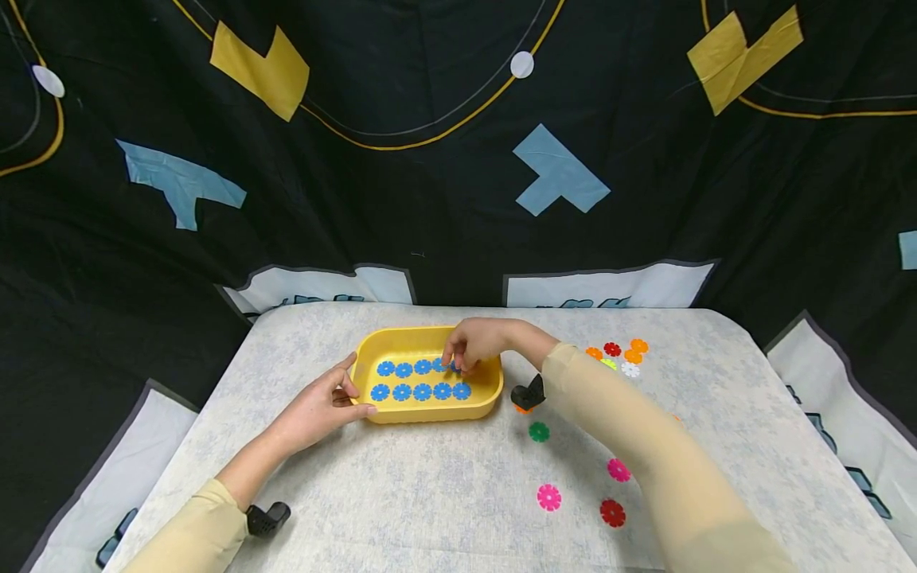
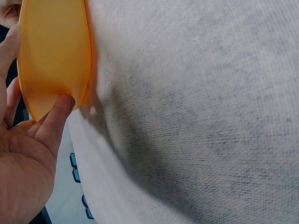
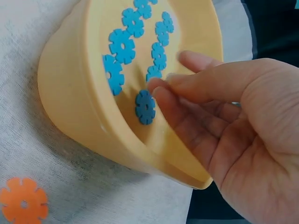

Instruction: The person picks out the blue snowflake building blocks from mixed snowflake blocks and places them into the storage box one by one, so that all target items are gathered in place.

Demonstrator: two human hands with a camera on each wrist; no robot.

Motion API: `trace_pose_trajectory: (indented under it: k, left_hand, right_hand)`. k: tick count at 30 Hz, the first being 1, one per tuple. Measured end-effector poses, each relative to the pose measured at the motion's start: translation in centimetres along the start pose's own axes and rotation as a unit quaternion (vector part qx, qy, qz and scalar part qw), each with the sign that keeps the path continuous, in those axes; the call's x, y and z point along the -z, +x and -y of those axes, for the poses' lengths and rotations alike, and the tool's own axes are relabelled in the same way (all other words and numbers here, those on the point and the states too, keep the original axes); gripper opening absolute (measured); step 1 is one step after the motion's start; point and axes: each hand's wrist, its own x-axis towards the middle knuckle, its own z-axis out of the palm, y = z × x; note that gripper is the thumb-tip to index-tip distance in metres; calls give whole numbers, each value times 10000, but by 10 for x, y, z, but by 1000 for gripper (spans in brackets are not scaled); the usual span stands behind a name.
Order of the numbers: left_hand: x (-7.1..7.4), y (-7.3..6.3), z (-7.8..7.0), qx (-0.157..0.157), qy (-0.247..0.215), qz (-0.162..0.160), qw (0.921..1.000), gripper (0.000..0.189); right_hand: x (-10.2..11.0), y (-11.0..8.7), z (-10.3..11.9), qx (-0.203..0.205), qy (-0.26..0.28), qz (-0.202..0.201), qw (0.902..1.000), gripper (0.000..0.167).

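Note:
A yellow tray (image 1: 430, 415) stands on the table, with blue flower-shaped discs (image 1: 423, 391) laid in two rows on its floor. My left hand (image 1: 318, 407) grips the tray's left end, thumb against the near outer wall, as the left wrist view also shows. Over the tray's right end, my right hand (image 1: 478, 342) reaches in with loosely bent fingers. Its fingertips are right at the last blue disc (image 3: 145, 107) of the far row, which lies a little apart from its neighbours. Nothing shows between thumb and forefinger.
Right of the tray lie loose discs: green (image 1: 540, 432), pink (image 1: 548, 497), red (image 1: 612, 513) and an orange one (image 3: 24, 204) close to the tray. A mixed cluster with a white disc (image 1: 630, 370) sits farther back, beyond the right sleeve (image 1: 637, 430). A dark curtain (image 1: 430, 231) hangs behind.

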Motion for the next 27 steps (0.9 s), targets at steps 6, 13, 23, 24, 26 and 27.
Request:
trace_pose_trajectory:
  k: [6,13,23,24,26,27]
  left_hand:
    - [0,0,0,-39,74,-23,10000,46]
    - [0,0,0,-59,138,-39,9999,45]
    - [0,0,-1,-19,61,-29,10000,45]
    - [0,0,-1,-15,78,-30,10000,46]
    - [0,0,-1,-14,104,-34,9999,46]
    - [-1,0,-1,-14,116,-37,9999,47]
  right_hand:
    - [-3,-4,2,256,423,-303,9983,27]
    - [-6,-14,6,347,582,-430,9968,26]
    - [-1,-35,2,415,603,-829,9939,24]
    - [-1,-37,1,436,622,-880,9932,23]
    - [0,-43,-1,498,617,-1001,9918,22]
    - [0,-47,-2,512,623,-1074,9909,22]
